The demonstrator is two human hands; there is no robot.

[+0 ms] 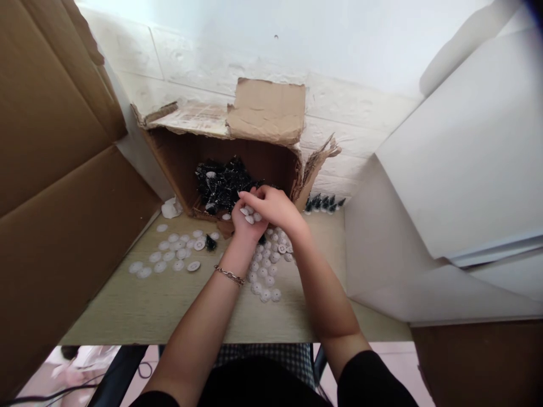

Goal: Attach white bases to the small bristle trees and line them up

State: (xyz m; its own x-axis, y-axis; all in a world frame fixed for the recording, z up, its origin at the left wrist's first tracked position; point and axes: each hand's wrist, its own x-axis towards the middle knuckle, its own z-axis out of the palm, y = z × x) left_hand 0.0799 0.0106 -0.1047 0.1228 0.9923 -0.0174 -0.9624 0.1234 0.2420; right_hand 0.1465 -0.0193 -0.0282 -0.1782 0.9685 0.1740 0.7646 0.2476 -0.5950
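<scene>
White discs held in the left hand, right hand just over them, at the mouth of a cardboard box.
Left palm up, discs piled on it, its fingers mostly hidden, can't tell if spread or together; right thumb stretched across the palm, other fingers curled, grip unclear. More discs on table: left scatter, right cluster beside left wrist. Dark mini trees heaped inside box; single tree by left scatter; tree row right of box.
</scene>
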